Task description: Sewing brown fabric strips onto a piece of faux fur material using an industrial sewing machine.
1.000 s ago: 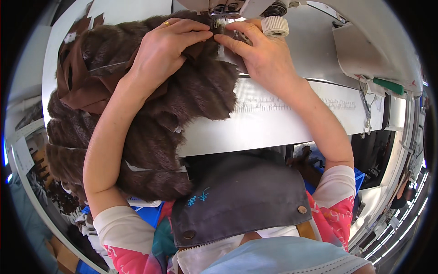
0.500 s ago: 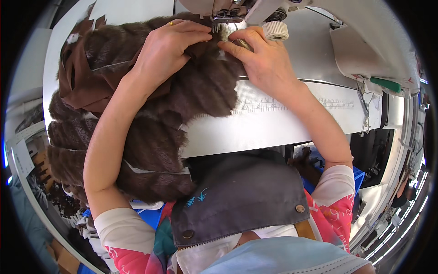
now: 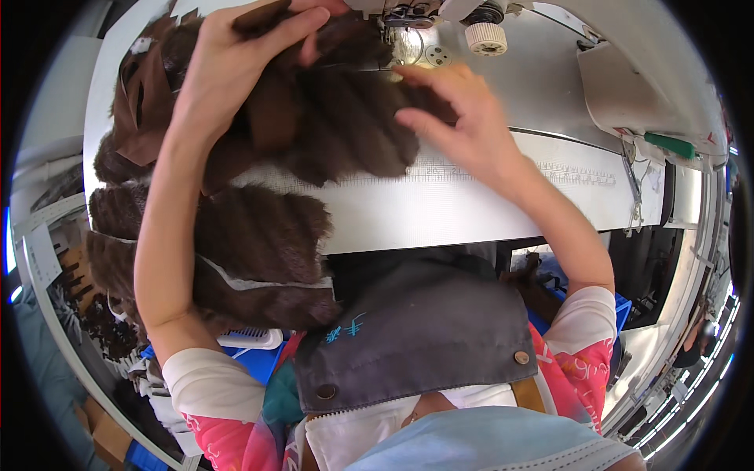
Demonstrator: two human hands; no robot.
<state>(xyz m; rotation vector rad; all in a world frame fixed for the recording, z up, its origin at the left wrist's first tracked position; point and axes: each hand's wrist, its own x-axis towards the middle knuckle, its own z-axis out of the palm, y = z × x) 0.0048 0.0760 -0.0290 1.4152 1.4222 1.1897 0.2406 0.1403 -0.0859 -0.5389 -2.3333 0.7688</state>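
Note:
A dark brown fur piece (image 3: 345, 118) lies on the white table under the sewing machine head (image 3: 416, 12), partly covered by strips of smooth brown fabric (image 3: 145, 106). At the upper left, my left hand (image 3: 236, 67) is closed, with thumb and fingers pinching the brown fabric along the fur's far side. My right hand (image 3: 467, 106) is slightly blurred at the right edge of the fur, with thumb and fingers apart and some fur showing between them. More fur panels (image 3: 259, 231), with a pale seam line, hang over the table's front edge beneath my left forearm.
A printed ruler scale (image 3: 542, 169) runs along the white table. The machine's white knob (image 3: 487, 39) is above my right hand. At the right are a green-handled tool (image 3: 669, 145) and metal tweezers or scissors (image 3: 632, 180). A white comb (image 3: 251, 338) lies by a blue bin below.
Both hands have left the needle area. My left hand moved left and away, lifting the fabric; my right hand shifted slightly down and right, its fingers spreading. The fur has slid and opened out.

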